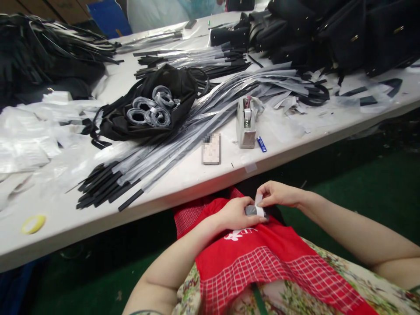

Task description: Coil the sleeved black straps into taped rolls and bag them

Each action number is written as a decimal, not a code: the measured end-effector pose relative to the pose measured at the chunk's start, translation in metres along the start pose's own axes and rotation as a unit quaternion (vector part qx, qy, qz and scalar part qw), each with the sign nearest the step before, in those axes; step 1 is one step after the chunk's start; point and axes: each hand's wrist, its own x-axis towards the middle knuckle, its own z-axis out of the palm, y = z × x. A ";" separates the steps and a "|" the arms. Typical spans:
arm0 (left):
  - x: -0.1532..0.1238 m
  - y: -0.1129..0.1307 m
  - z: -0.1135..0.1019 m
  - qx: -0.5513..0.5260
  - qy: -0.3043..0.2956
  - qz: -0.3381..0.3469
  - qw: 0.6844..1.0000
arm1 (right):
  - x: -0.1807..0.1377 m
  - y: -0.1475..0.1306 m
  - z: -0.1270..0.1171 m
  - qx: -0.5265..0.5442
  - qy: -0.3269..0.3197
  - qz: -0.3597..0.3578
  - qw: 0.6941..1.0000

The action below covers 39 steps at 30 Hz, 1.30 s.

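Note:
Over my lap, my left hand [236, 213] grips a small grey coiled strap [250, 211], seen edge-on, with a white band around it. The thumb and fingertips of my right hand [272, 192] pinch a white strip [259, 199] that stands up from that band. Whether the strip is tape or paper I cannot tell. On the table, a black bag [127, 100] carries several coiled straps [159, 116] in clear plastic. Beside it lie long black straps in clear sleeves [197, 127], their dark ends fanned toward the table's front edge.
A tape dispenser [246, 124] stands near the front edge, with a small blue item [261, 144] beside it. Left of it lies a blurred-out rectangular object [211, 149]. A yellow ring [33, 224] is at far left. Black bags [328, 35] are heaped at back right.

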 end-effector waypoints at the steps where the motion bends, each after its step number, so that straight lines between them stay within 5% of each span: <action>1: 0.002 -0.002 -0.001 -0.007 -0.017 -0.013 1.000 | -0.001 0.000 0.002 -0.037 0.026 -0.028 0.999; 4: 0.009 -0.008 -0.003 -0.153 -0.047 -0.049 0.986 | -0.006 -0.002 0.005 -0.208 0.117 -0.164 0.957; 7: 0.017 -0.013 -0.007 -0.317 -0.047 -0.079 0.944 | -0.014 -0.002 0.005 -0.337 0.125 -0.284 0.889; 13: 0.032 -0.014 -0.017 -0.489 0.010 -0.061 0.870 | -0.018 0.004 0.007 -0.439 0.180 -0.338 0.812; 16: 0.039 -0.012 -0.018 -0.480 0.050 -0.058 0.874 | -0.012 0.001 0.010 -0.437 0.214 -0.357 0.797; 21: 0.040 -0.005 -0.021 -0.473 0.069 -0.035 0.878 | -0.004 -0.014 0.009 -0.352 0.271 -0.365 0.818; 24: 0.031 -0.002 -0.027 -0.454 0.052 -0.025 0.889 | -0.001 -0.023 0.006 -0.285 0.261 -0.285 0.877; 30: 0.013 -0.001 -0.032 -0.210 0.013 -0.017 0.977 | -0.002 -0.034 -0.005 -0.192 0.092 -0.129 0.968; 39: -0.007 0.010 -0.027 -0.047 -0.021 0.031 0.998 | -0.006 -0.034 -0.008 -0.172 -0.025 -0.057 0.983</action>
